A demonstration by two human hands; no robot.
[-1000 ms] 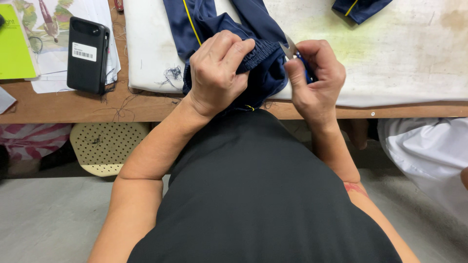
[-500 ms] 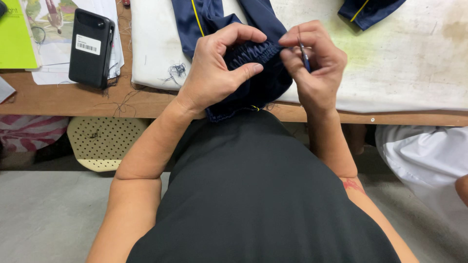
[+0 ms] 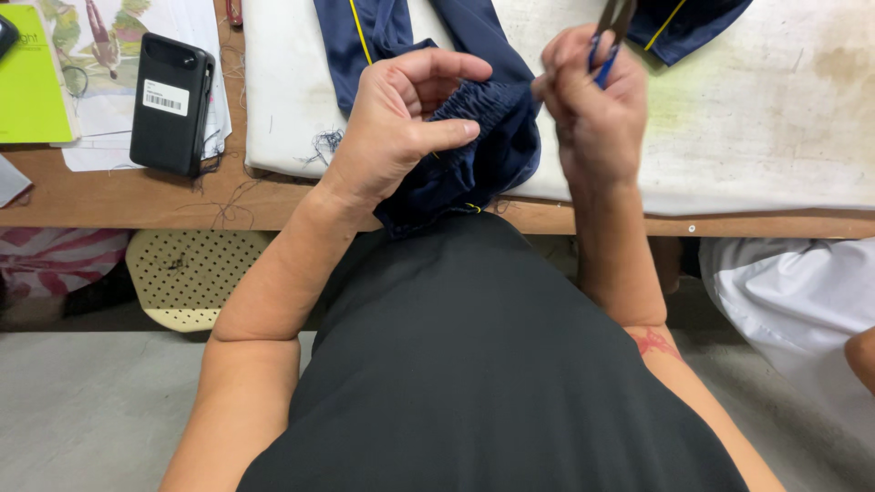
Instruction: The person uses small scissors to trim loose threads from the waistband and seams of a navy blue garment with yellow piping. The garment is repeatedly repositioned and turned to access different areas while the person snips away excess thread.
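A navy blue garment (image 3: 474, 137) with thin yellow piping lies over the white padded work surface (image 3: 747, 118) and hangs off the table's front edge. My left hand (image 3: 401, 118) pinches its gathered elastic waistband between thumb and fingers. My right hand (image 3: 592, 100) is raised just right of the waistband, closed around a small thread snipper (image 3: 609, 32) with a blue handle and metal blades pointing up. The snipper's blades stand clear of the cloth.
A black phone (image 3: 170, 102) with a white sticker lies on papers at the left, beside a green sheet (image 3: 32, 87). Loose threads litter the wooden table edge (image 3: 182, 205). A perforated cream stool (image 3: 187, 273) sits below. White cloth (image 3: 793, 292) lies at the right.
My right hand has lifted away from the waistband, bringing the snipper up and to the right. My left hand has kept its pinch on the gathered fabric.
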